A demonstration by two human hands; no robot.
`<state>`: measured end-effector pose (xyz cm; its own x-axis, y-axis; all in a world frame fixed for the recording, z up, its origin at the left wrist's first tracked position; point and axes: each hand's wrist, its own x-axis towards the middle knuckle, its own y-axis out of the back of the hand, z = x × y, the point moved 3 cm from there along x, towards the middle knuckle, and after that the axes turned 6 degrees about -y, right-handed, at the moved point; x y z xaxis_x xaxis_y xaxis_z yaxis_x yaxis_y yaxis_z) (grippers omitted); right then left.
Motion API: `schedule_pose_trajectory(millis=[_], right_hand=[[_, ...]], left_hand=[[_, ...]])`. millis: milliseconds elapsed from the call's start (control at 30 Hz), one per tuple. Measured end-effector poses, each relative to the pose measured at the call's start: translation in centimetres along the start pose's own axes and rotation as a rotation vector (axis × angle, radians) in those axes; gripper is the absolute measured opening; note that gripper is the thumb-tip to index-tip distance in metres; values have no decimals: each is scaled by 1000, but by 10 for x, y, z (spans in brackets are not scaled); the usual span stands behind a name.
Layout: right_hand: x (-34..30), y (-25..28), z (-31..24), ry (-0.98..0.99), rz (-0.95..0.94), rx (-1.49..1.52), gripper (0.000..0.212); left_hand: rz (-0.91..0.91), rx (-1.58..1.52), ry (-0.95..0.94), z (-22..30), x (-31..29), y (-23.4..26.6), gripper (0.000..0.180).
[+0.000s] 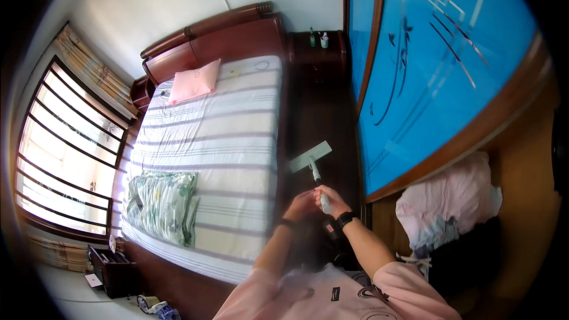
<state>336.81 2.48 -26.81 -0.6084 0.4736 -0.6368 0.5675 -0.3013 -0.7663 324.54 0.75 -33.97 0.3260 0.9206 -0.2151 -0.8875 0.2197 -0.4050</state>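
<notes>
Flat mop (316,172), head-first, long axis forward, slightly leftward

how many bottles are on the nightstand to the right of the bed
2: a green bottle on the left and a whitish bottle just right of it, both on the dark nightstand. Anything small behind them could be hidden.

a head fisheye looks steeply down over both hands (334,200).

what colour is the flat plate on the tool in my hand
The flat plate is pale, whitish; head view.
</notes>
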Motion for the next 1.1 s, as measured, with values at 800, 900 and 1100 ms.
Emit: schedule_pose_trajectory(millis=[800, 900, 1100], right_hand=[[266, -159, -226, -17, 8, -77, 20], [296, -166, -269, -101, 15, -47, 18], [348, -185, -374, -66, -122, -238, 29]], left_hand=[[445, -182, 235, 184, 191, 201, 36], [528, -123, 221, 190, 221, 212, 37], [439, -22, 191, 207, 295, 212, 44]])
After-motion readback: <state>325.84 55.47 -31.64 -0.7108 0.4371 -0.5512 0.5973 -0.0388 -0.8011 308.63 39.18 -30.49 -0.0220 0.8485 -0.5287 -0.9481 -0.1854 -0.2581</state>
